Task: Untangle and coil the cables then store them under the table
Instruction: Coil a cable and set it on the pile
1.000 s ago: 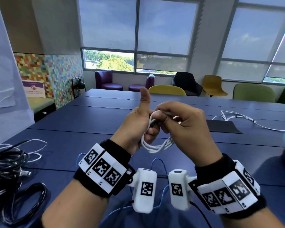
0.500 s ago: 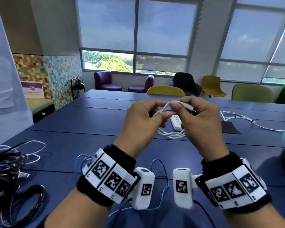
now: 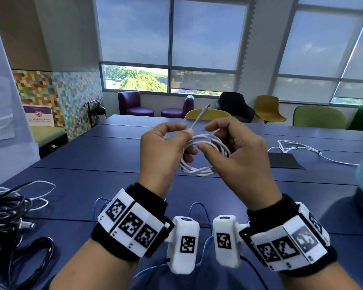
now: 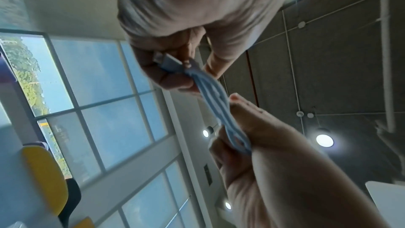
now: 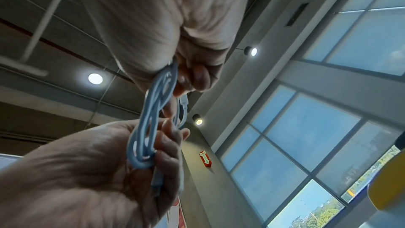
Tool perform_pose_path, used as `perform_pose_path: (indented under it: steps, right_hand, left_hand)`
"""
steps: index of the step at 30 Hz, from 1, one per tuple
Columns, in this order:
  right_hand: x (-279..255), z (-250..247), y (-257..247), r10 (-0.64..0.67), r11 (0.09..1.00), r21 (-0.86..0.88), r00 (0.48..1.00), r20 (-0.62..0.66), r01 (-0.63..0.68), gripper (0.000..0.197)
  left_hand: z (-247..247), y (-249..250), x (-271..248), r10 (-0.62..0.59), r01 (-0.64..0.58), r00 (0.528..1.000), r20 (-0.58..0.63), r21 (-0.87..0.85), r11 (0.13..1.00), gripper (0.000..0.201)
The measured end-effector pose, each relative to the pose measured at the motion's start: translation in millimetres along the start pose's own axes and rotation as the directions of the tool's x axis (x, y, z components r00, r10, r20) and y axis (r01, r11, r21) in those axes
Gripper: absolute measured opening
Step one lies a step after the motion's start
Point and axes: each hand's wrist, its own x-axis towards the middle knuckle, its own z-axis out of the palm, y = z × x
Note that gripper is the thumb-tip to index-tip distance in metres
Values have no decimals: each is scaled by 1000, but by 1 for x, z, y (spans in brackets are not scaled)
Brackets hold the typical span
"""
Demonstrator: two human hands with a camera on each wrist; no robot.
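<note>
White thin charging cable [image 3: 205, 155], wound into a small multi-loop coil, is held up in the air above the dark blue laminate desk [image 3: 88, 185], between both hands at mid-frame of the head view. Left hand [image 3: 161, 151] grips the left side of the coil, fingers curled round the strands, and pinches the free tail between thumb and index; that tail sticks up and away, ending in a small silver-tipped connector [image 3: 206, 107]. Right hand [image 3: 241, 155] has fingers curled round the right side of the loops, index tip reaching across the middle of the coil. In the left wrist view the strands [image 4: 215, 100] run taut between the two hands, and a second plug end [image 4: 167, 61] sits in the right hand's fingers. The right wrist view shows the bundle [image 5: 151, 124] twisted into a rough figure-eight between the hands. On the desk at the left edge: tangled heap of black and white cables [image 3: 11, 218], uncoiled. Far right on the desk: loose white cord [image 3: 302, 148] running beside a flat black mat [image 3: 285, 161]. Thin blue wire [image 3: 199, 208] lies on the desk just behind the wrists. Colourful chairs line the far side under the windows.
</note>
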Motion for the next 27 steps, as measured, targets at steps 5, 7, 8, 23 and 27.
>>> perform_pose_path:
  steps: [5, 7, 8, 23, 27]
  right_hand:
    - [0, 4, 8, -164, 962, -215, 986, 41, 169, 28]
    - [-1, 7, 10, -191, 945, -258, 979, 63, 201, 27]
    - [-1, 9, 11, -192, 941, -272, 979, 68, 203, 25]
    - [-5, 12, 4, 66, 938, -345, 973, 223, 16, 20]
    - [-6, 10, -1, 146, 888, -460, 963, 226, -26, 12]
  left_hand:
    - [-9, 4, 8, 15, -30, 996, 92, 164, 986, 13]
    - [-11, 6, 9, 45, -73, 992, 117, 252, 965, 19]
    - [-12, 6, 10, 58, -96, 989, 136, 294, 951, 20]
    - [-9, 6, 7, 83, -282, 947, 310, 678, 679, 44]
    - [-5, 4, 3, 97, -310, 938, 333, 679, 665, 45]
